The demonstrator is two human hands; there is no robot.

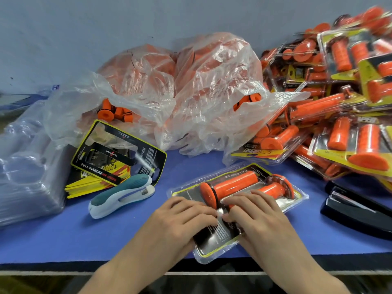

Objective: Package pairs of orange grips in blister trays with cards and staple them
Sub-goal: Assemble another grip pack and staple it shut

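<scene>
Head view, looking down. Found a blister pack lying flat on a blue table top, with its near corner reaching just past the front edge. Saw two orange grips inside it, side by side under the clear cover, over a black and yellow card. Found the left hand and right hand resting palm down on the pack's near half, fingers bent, tips meeting at the middle and pressing on the plastic. Could not see either thumb, so could not tell whether pinching or only pressing. Noted a teal and white stapler just left of the pack, a stack of printed cards beyond that stapler, and a pile of empty clear trays farthest left. Saw crumpled plastic bags of loose grips behind the pack. Found a black stapler right of the pack, and a heap of filled packs right of it and farther back.
</scene>
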